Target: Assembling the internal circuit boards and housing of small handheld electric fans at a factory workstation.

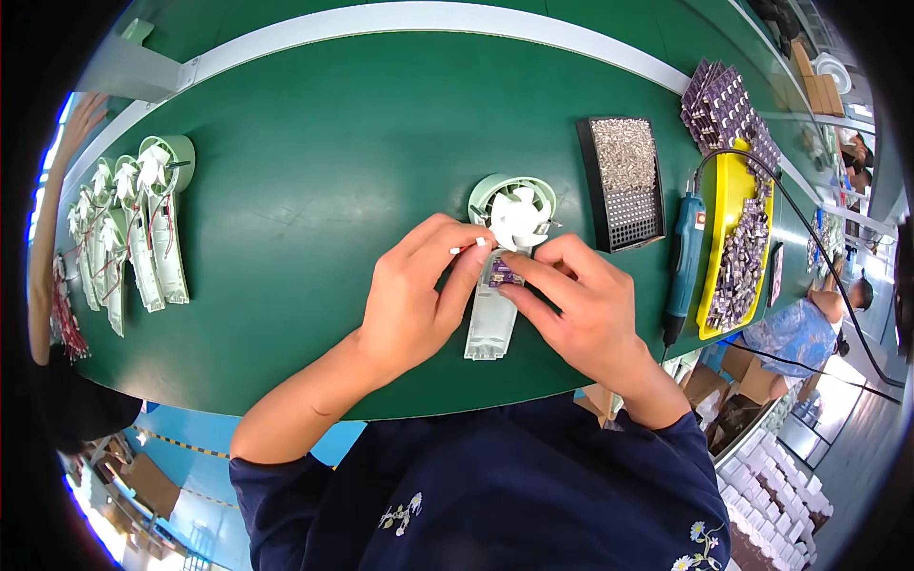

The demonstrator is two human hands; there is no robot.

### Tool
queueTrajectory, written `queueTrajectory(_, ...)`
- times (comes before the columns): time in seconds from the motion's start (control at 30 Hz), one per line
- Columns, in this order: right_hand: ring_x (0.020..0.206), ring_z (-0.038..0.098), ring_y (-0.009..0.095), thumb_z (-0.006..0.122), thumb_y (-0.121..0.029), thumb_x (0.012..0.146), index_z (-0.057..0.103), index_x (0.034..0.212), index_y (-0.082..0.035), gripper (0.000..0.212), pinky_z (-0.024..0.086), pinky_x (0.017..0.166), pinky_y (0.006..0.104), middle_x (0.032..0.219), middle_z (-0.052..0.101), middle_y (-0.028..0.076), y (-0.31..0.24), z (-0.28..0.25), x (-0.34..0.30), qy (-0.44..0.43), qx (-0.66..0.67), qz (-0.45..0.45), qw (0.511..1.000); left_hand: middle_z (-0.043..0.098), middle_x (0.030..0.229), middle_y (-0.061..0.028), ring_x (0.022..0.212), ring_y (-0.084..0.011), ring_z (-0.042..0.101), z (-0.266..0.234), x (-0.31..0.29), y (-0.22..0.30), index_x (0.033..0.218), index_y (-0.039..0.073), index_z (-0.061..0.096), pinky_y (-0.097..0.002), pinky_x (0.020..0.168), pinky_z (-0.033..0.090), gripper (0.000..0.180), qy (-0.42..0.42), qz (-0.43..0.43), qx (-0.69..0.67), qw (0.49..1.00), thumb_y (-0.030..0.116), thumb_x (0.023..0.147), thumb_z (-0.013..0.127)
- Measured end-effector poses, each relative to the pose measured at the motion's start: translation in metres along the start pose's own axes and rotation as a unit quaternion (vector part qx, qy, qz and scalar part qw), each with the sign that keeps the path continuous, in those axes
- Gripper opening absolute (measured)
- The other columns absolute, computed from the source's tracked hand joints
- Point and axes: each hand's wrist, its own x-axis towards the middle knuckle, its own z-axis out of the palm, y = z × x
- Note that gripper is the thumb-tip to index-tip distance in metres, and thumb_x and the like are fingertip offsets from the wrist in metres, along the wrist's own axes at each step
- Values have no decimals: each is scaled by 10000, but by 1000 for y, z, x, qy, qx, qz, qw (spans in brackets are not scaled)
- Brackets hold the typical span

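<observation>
Pale-green fan shell [491, 319] points head-first away from us, long axis veering rightish; left fingers [461, 278] pinch a white plug [481, 242], right fingers [538, 278] grip purple circuit board [499, 273].

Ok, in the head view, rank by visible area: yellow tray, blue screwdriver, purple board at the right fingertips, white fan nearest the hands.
1. Yellow tray
2. Blue screwdriver
3. White fan
4. Purple board, partly hidden by the right hand; full size unsure
</observation>
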Motion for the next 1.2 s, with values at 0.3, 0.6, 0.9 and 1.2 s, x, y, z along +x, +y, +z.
queueTrajectory(0.3,610,580,163,856,-144,733,760,981,-74,275,454,522,313,807,556,2,-3,-1,4,19,-38,-36,998,635,941,-141,794,-278,648,-8,1,7,1019,-14,675,-357,687,539,85,-52,29,-23,998,-11,939,648)
queueTrajectory(0.6,619,579,150,842,-125,742,744,965,-79,248,457,520,316,805,539,-5,-2,1,1,9,-56,-40,998,571,1087,-125,822,-215,631,-7,-1,7,1029,-13,683,-324,722,540,153,-55,32,16,998,-29,881,719)
queueTrajectory(0.9,655,604,156,836,-66,773,743,1086,-49,327,494,589,284,896,623,24,5,3,-16,21,81,37,996,548,1115,-117,830,-189,658,0,-3,3,944,-10,729,-309,671,551,216,-59,64,54,995,-65,753,813)
queueTrajectory(1.2,1017,638,324,636,-349,1019,566,1378,33,528,501,894,396,1156,636,204,98,-53,-93,163,-196,401,880,536,1096,-114,834,-196,640,-1,-3,13,914,-21,735,-301,671,556,191,-45,63,108,991,-101,753,797)
